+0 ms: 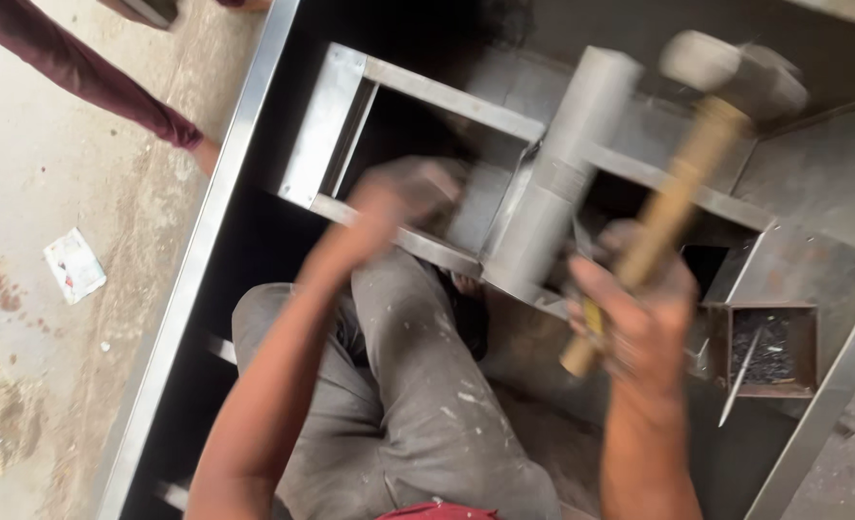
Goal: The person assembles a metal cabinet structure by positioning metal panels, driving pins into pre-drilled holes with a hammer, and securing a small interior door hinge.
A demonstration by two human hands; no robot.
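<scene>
My right hand [639, 313] grips the wooden handle of a hammer [683, 178], whose grey metal head [736, 72] is raised at the upper right. My left hand [403, 197], blurred by motion, rests on the lower bar of a rectangular steel frame [326, 130]. A thick grey metal post [562, 169] rises through the frame between my two hands. My knee in grey, paint-flecked trousers [418, 366] is below the frame.
A long steel rail [201, 255] runs diagonally at left over a concrete floor with a scrap of paper [74, 265]. Another person's maroon sleeve [90, 72] reaches in at top left. A small rusty box [769, 349] with dark bits and a metal rod sits at right.
</scene>
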